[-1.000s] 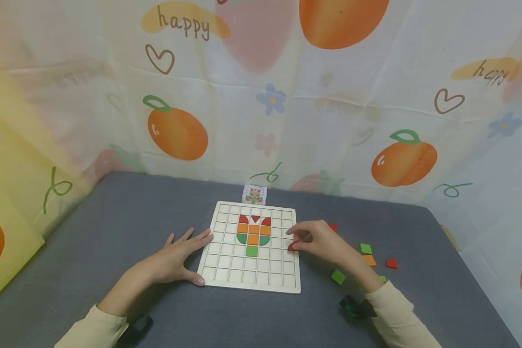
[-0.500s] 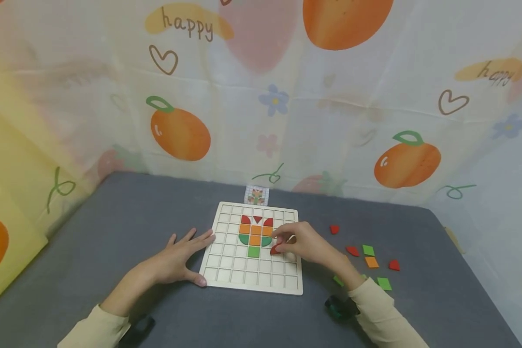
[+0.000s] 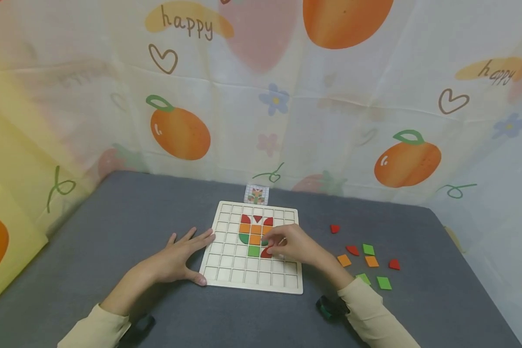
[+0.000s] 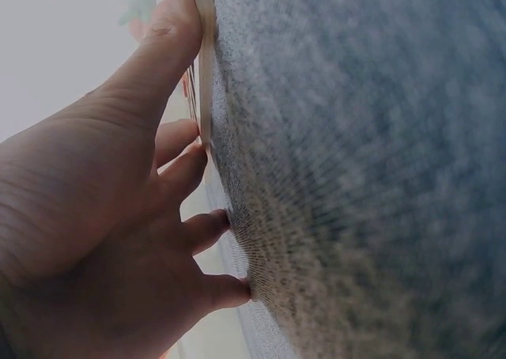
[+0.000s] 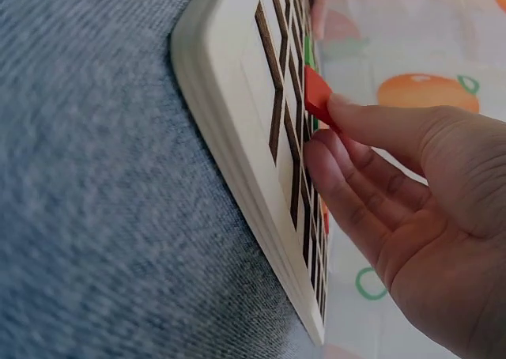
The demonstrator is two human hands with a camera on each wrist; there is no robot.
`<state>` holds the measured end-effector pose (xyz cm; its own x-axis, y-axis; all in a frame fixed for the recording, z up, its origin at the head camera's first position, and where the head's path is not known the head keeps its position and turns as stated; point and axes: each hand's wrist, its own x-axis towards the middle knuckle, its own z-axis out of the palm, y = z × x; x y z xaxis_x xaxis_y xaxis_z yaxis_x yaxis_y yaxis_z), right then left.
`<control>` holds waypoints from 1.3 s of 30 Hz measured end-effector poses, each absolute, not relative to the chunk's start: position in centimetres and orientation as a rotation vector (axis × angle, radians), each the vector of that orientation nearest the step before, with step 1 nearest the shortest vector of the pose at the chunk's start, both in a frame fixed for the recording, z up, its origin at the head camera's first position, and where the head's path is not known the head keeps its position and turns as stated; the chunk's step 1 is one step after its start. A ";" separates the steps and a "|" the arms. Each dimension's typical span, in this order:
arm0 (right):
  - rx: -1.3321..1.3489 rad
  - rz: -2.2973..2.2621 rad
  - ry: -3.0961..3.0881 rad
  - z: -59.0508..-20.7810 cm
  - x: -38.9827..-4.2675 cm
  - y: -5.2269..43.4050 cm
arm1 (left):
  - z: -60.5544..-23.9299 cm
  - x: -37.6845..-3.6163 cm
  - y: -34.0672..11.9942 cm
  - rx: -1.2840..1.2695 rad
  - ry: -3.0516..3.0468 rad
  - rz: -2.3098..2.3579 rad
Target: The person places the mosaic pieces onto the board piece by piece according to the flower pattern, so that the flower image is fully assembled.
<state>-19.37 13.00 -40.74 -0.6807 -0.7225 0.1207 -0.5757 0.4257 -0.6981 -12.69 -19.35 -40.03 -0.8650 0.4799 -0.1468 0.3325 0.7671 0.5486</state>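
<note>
Now pinches a red tile (image 3: 265,253) in the nearly closed right hand (image 3: 294,244), having carried it leftward over the board (image 3: 282,281) to just beside the green square (image 3: 253,251); looks almost ready for placing there. Rests the left hand (image 3: 175,258), fingers spread, against the board's left edge, gripping nothing.

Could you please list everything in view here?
Grid board: 1, pale, on the table
Set tiles: 10, red, orange, green, on the board
Pinched tile: 1, red, at the board
Loose tiles: 8 visible, red, orange, green, right of board
Card: 1, multicoloured, behind the board
Table: 1, grey, beneath
Cloth: count unclear, fruit-printed, behind
Dark objects: 2, black, near sleeves
Sleeves: 2, cream, forearms
Left hand: 1, touching board's left edge
Right hand: 1, pinching tile
</note>
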 end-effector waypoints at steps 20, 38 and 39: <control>-1.125 -1.001 2.537 -40.4 -19.1 12.4 | -40.2 -12.8 -19.3 0.623 2.682 0.758; -0.997 -0.989 2.700 -39.4 -19.1 15.5 | -40.1 -12.7 -19.2 0.631 2.690 0.759; -0.972 -0.992 2.723 -39.4 -19.2 16.1 | -40.1 -12.7 -19.2 0.629 2.689 0.760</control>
